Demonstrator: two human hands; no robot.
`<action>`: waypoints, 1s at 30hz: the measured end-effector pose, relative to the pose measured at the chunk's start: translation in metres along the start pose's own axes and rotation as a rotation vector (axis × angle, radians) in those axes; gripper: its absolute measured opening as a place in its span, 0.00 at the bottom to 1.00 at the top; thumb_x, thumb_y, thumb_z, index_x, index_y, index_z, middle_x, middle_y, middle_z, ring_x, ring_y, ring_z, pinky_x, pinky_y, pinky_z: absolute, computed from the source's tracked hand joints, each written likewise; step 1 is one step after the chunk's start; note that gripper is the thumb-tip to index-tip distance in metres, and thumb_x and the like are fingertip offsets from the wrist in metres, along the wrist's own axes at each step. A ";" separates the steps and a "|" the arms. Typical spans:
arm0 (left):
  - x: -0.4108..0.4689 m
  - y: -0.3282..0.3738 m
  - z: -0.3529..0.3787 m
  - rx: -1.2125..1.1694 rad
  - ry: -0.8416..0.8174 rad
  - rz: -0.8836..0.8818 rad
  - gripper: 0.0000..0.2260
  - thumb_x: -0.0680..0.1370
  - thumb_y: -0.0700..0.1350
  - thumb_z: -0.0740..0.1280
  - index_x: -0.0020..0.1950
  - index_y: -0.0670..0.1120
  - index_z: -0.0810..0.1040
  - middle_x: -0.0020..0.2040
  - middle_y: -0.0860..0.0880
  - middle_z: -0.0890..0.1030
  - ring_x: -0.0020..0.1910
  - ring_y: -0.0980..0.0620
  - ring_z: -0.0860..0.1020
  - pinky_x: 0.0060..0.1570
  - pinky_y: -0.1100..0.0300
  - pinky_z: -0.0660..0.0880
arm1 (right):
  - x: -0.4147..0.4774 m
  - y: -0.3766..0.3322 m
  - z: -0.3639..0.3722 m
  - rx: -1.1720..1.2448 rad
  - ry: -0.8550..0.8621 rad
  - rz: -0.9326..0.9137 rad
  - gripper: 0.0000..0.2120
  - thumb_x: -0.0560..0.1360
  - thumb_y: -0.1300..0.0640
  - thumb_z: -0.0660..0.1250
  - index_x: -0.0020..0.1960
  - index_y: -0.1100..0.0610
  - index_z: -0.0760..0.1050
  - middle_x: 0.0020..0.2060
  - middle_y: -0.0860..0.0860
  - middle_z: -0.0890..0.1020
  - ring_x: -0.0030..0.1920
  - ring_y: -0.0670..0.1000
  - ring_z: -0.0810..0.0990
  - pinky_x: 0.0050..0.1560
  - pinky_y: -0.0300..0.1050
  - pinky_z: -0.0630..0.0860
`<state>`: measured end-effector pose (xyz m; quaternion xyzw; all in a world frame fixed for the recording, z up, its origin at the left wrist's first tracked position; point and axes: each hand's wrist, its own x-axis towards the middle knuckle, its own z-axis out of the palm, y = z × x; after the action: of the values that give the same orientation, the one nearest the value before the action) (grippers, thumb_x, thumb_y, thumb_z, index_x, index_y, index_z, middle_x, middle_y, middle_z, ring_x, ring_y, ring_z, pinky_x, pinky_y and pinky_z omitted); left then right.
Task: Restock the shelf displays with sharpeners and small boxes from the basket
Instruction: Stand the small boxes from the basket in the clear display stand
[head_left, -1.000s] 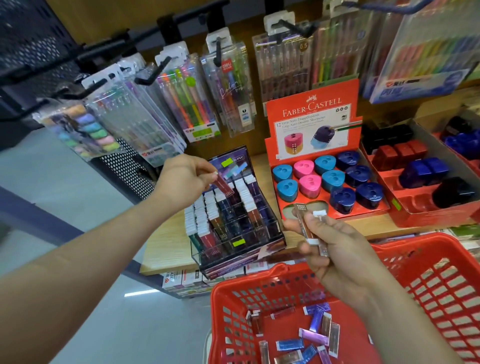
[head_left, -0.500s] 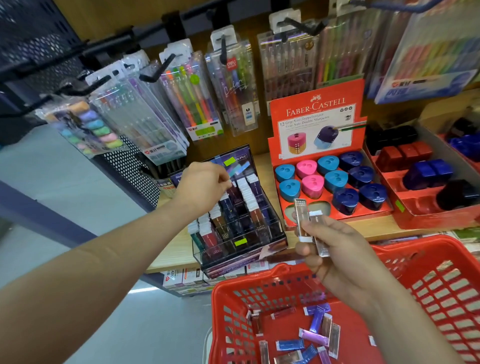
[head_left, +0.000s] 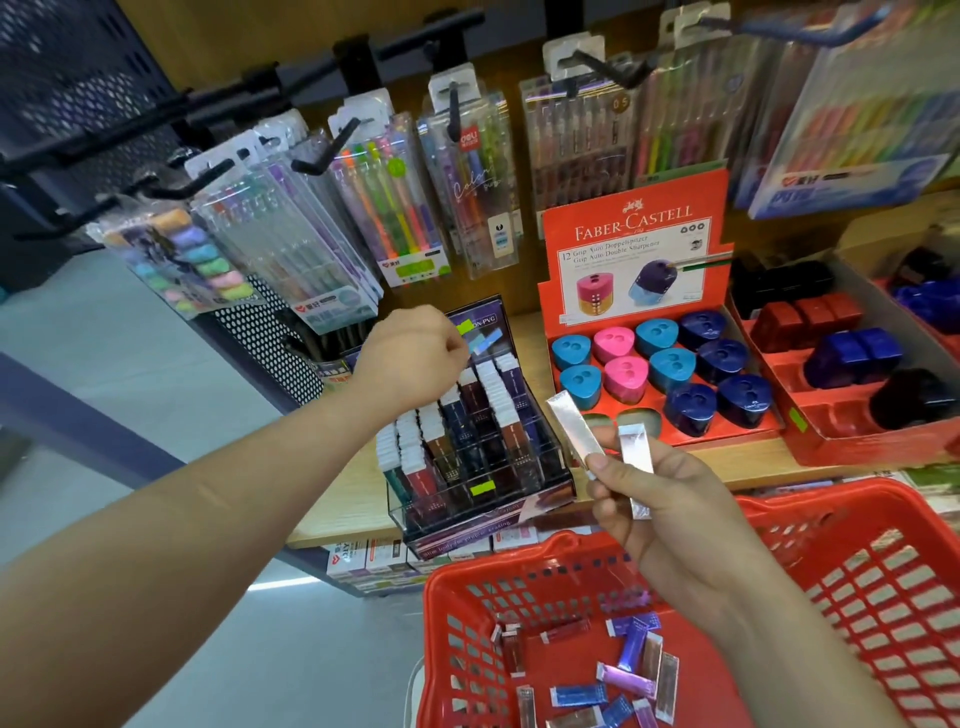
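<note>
**A:** What writing can you read on the shelf?

**B:** At 2 o'clock a red card tray prints "FABER-CASTELL" and "12 Grip Auto Double Sharpener". Glossy rounded-triangle sharpeners in blue, pink and navy sit in its wells. The clear acrylic display at centre shows "ON-PVC".

**A:** And the hands?

**B:** The left hand hangs over that display's back rows with its fingers curled. I cannot tell whether they hold anything. The right hand pinches two slim silvery boxes between thumb and fingers. It is above the red lattice plastic basket at 5 o'clock, where more small boxes lie loose.
</note>
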<state>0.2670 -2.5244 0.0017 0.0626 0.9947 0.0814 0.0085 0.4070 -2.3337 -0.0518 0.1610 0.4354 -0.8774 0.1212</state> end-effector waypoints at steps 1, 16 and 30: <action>-0.005 0.001 -0.009 -0.209 -0.031 -0.054 0.10 0.79 0.46 0.66 0.45 0.45 0.85 0.38 0.48 0.84 0.37 0.51 0.81 0.36 0.60 0.78 | 0.000 0.000 0.000 -0.001 0.004 -0.011 0.10 0.74 0.68 0.68 0.54 0.63 0.78 0.33 0.53 0.76 0.30 0.45 0.74 0.28 0.34 0.73; -0.052 0.008 -0.034 -0.959 -0.670 -0.040 0.11 0.74 0.35 0.70 0.55 0.40 0.80 0.40 0.41 0.84 0.33 0.53 0.81 0.34 0.66 0.79 | -0.008 0.005 0.021 0.029 0.066 -0.080 0.09 0.68 0.62 0.71 0.47 0.61 0.78 0.33 0.50 0.74 0.28 0.43 0.70 0.22 0.32 0.63; -0.100 0.024 0.009 -1.033 -0.567 -0.036 0.07 0.74 0.34 0.70 0.49 0.39 0.75 0.32 0.44 0.82 0.30 0.52 0.81 0.32 0.64 0.78 | -0.016 0.017 0.025 -0.030 0.059 0.066 0.12 0.72 0.48 0.70 0.47 0.57 0.79 0.35 0.51 0.80 0.32 0.45 0.75 0.28 0.36 0.66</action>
<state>0.3691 -2.5115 -0.0030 0.0525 0.7859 0.5354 0.3050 0.4231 -2.3628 -0.0443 0.1991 0.4466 -0.8611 0.1397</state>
